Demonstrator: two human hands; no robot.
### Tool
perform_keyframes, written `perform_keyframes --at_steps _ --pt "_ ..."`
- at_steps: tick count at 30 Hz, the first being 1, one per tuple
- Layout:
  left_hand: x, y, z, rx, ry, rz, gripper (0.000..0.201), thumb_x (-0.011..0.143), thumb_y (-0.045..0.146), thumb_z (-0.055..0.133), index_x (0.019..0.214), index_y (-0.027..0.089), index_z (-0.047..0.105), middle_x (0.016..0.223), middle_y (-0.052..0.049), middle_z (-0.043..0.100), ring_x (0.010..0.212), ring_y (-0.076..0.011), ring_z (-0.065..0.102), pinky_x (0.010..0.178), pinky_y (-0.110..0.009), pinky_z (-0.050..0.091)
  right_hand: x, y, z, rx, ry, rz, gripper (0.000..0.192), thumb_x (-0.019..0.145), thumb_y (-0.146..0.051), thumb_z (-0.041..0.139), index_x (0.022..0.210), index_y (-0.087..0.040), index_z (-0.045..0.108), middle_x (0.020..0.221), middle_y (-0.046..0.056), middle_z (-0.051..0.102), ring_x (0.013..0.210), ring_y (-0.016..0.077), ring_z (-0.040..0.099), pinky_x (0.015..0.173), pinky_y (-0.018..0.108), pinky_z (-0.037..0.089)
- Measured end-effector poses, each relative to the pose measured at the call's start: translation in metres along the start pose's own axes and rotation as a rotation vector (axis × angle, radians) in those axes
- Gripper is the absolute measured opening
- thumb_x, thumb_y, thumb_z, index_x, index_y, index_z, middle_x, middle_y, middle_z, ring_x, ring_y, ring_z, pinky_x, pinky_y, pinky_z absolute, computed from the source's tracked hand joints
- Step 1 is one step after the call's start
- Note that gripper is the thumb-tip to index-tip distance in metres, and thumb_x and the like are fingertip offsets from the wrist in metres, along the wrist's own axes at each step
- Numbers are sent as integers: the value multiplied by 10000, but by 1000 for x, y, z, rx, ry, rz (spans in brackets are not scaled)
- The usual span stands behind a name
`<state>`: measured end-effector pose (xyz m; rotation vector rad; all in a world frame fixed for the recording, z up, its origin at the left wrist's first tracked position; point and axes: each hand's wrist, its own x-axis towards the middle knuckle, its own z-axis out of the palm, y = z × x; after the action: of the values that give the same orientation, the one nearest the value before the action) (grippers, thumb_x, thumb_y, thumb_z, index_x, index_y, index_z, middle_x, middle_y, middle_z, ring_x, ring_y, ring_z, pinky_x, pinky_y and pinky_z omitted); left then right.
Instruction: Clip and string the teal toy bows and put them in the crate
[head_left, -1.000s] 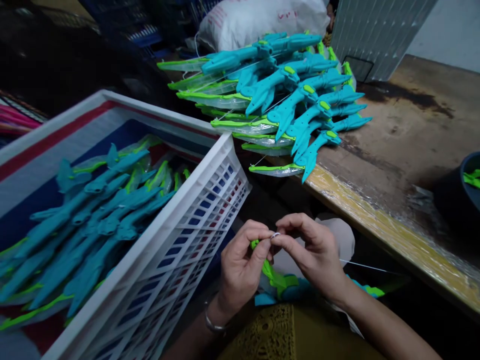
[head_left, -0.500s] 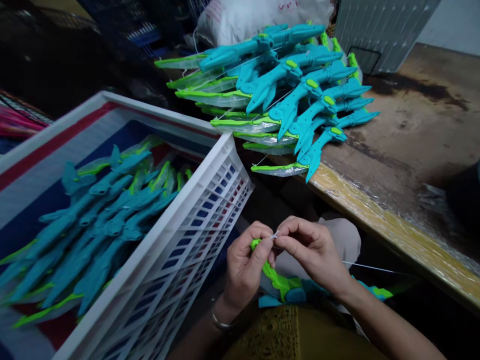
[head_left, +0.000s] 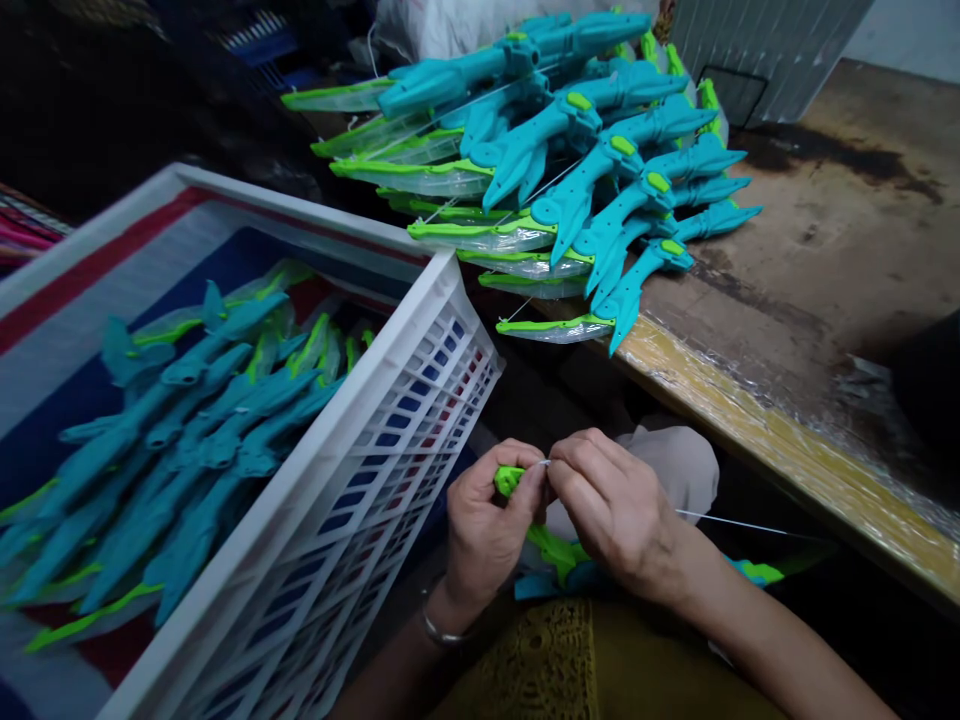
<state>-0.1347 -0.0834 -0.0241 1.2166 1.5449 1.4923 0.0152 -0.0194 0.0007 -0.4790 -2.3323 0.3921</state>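
A toy bow (head_left: 555,555) with bright green limbs and teal parts lies across my lap, partly hidden by my hands. My left hand (head_left: 487,515) is closed around its green limb tip and pinches a white string there. Close against it, my right hand (head_left: 619,505) pinches the same string, its fingertips turned away and partly hidden. A length of white string (head_left: 739,523) runs off to the right behind my right wrist toward the bow's far end.
To the left stands a white plastic crate (head_left: 360,470) with a striped lining, holding several similar teal and green bows (head_left: 195,420). More bows (head_left: 577,150) are piled on the wooden table (head_left: 840,260), some overhanging its plastic-wrapped yellow edge (head_left: 720,410). A white sack (head_left: 442,25) sits behind.
My right hand has rolled over, its back now facing up, with the fingers drawn in at the string. My left hand stays on the green tip. The view has shifted slightly.
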Motion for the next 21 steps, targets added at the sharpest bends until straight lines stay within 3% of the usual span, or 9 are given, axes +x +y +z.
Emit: perform_keyframes --at_steps 3,7,11,15,21 --pt "-1 0 1 64 59 2 79 875 141 730 876 218 745 770 40 715 624 -90 622 568 -173 474 -3 1 -2 196 -23 120 257 1080 -73 381 908 -130 563 840 85 597 772 178 525 684 308 485" --pt "-1 -1 0 13 -45 47 126 913 118 696 895 238 732 809 63 684 547 -57 581 536 -175 473 -3 3 -8 408 -23 321 127 1071 -120 495 959 -158 541 834 21 584 742 131 548 655 250 437" --pt "-2 -4 -4 -45 -91 -1 124 947 136 676 894 245 703 826 67 650 532 -59 581 527 -198 477 -2 5 -10 603 -75 487 155 1077 -157 544 925 -177 566 792 -27 616 682 87 576 619 200 421" --pt "-1 -6 -7 -168 -155 -112 125 969 197 665 849 228 682 751 61 600 535 -79 569 529 -225 458 -4 5 -2 579 -24 505 166 1074 -159 541 914 -177 583 814 -12 621 730 104 599 660 212 443" --pt "6 -3 -4 -549 -236 -383 169 908 254 696 757 187 666 669 40 541 542 -90 501 515 -216 416 -9 -1 10 579 87 487 154 1066 -125 540 930 -178 590 822 6 629 731 116 616 675 231 487"
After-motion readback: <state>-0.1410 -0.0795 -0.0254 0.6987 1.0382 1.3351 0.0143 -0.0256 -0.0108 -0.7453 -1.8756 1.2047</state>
